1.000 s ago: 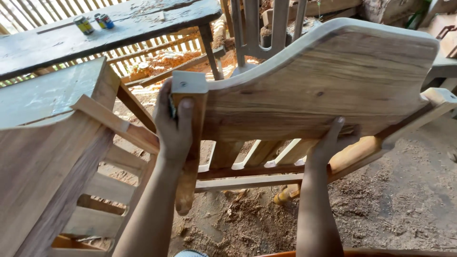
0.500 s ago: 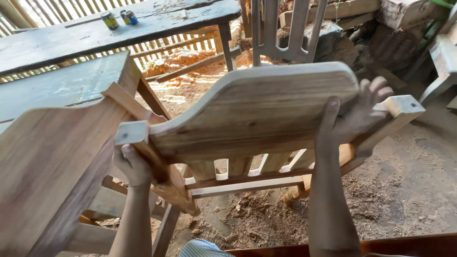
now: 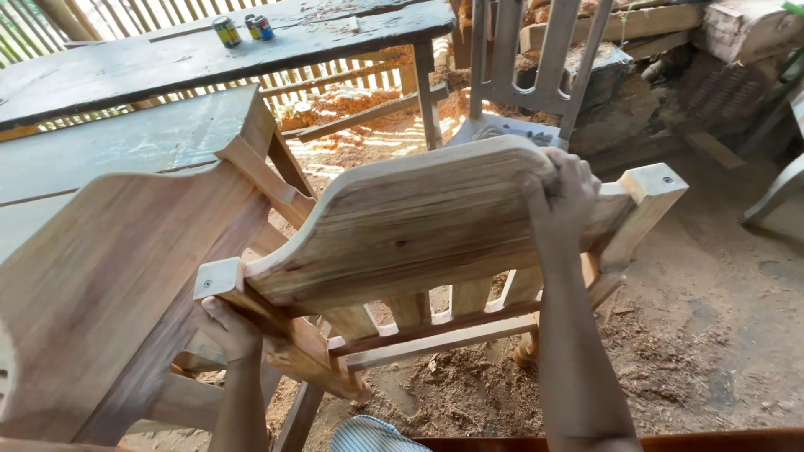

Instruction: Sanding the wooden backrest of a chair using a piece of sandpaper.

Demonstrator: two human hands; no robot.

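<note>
Sawdust-strewn dirt floor (image 3: pixel 712 335); weathered workbench (image 3: pixel 167 63); slatted wall (image 3: pixel 25 25).

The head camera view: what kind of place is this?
Probably a furniture-making workshop: sawdust and shavings cover the dirt floor, both hands hold an unfinished wooden chair back, and a rough workbench stands behind.

chair frame (image 3: pixel 419 234) centre, tilted, above sawdust floor (image 3: pixel 712 335) | left hand (image 3: pixel 230 331) under its left post | right hand (image 3: pixel 559 197) on top rail's right end | second chair frame (image 3: pixel 109 276) left, touching | workbench (image 3: pixel 167 59) behind | cans (image 3: pixel 243 28) on workbench's far edge
</note>
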